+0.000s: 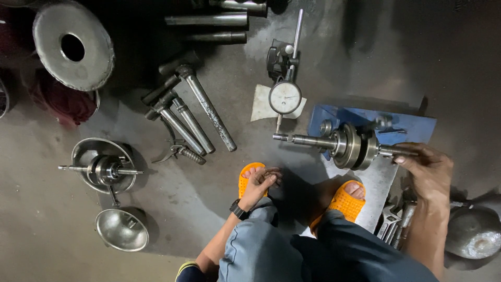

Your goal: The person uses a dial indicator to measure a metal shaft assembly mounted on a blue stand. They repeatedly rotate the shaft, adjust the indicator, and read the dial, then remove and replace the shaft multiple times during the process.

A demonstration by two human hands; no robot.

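Head view, looking down at floor (pixel 62 235), squatting.
Right hand (pixel 428 169): fingers pinched on right end of crankshaft (pixel 352 145), which lies horiz. across blue stand (pixel 412 128), webs at centre.
Dial gauge (pixel 285 97) on its post, just left of stand; plunger tip pointing down at left shaft end, touching or just above, can't tell.
Left hand (pixel 259 184): resting on left foot in orange sandal (pixel 248 175), fingers loosely curled, holding nothing.
Second crank assy (pixel 107 169) in metal bowl at left, well apart. Steel rods (pixel 195 117) + pliers (pixel 180 152) between. Spanners beside right knee.
Judgement: for a good reading, turn shaft slow + even by fingertips only, no side push, eyes on needle, stand not nudged.
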